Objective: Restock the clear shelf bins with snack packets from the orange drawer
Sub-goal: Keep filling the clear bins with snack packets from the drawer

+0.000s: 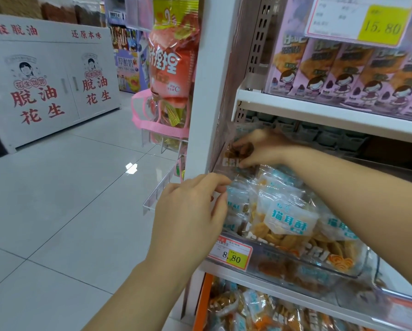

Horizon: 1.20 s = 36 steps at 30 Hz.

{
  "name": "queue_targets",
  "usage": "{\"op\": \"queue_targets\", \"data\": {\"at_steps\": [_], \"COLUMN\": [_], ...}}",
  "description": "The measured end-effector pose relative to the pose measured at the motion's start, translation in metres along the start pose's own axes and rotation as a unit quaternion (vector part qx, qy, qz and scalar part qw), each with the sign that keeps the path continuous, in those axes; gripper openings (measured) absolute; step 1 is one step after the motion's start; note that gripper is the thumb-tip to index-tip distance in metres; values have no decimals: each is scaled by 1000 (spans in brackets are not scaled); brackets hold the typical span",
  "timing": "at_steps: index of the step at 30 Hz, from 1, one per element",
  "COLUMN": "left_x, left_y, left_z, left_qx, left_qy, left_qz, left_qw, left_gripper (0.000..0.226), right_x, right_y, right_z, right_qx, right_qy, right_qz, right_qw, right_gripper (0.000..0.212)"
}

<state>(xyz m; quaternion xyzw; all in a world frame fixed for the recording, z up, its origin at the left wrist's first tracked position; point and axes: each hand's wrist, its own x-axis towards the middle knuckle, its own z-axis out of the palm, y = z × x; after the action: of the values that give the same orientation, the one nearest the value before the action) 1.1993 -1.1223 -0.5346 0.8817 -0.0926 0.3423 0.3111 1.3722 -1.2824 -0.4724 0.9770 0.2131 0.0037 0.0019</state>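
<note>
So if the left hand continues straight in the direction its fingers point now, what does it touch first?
Most likely the snack packets piled in the clear shelf bin. The left hand points right and slightly up, fingertips already at the bin's left end beside the nearest packet. Depth is uncertain, so the bin's clear wall may come first.

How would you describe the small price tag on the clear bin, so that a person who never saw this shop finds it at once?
Start at the white shelf unit on the right and go down to the clear bin full of blue-and-white snack packets, just above the orange drawer. The price tag hangs on the bin's front left corner. It reads 8.80, while the larger tag higher up reads 15.80.
</note>
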Motion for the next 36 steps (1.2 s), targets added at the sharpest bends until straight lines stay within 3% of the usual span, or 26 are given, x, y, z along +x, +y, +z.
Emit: {"op": "queue_targets", "data": {"at_steps": [3, 7, 16, 22, 26, 31, 36], "left_x": [2, 4, -18, -31, -42, -46, -28], "left_y": [1, 6, 34, 96, 151, 197, 209], "left_z": [0, 0, 0, 24, 61, 109, 147], "left_qx": [-1, -11, -42, -91, -107, -85, -44], "left_qy": [0, -21, -15, -8, -78, -217, -300], "left_qz": [-5, -22, -27, 33, 70, 97, 56], "left_qw": [1000, 999, 999, 995, 989, 968, 951], "left_gripper": [20, 20, 19, 25, 23, 25, 34], "right_x": [-2, -22, -145, -241, -294, -346, -373], "right_y": [-2, -6, 11, 53, 93, 135, 162], "right_z": [-7, -17, -30, -22, 2, 38, 59], "right_qx": [55, 134, 134, 132, 132, 149, 195], "right_qy": [-35, 18, 90, 137, 146, 84, 102], "right_qz": [-4, -26, -62, 4, 65, 155, 189], "right_qw": [998, 990, 985, 982, 978, 973, 957], "right_gripper": [51, 29, 39, 32, 31, 31, 24]}}
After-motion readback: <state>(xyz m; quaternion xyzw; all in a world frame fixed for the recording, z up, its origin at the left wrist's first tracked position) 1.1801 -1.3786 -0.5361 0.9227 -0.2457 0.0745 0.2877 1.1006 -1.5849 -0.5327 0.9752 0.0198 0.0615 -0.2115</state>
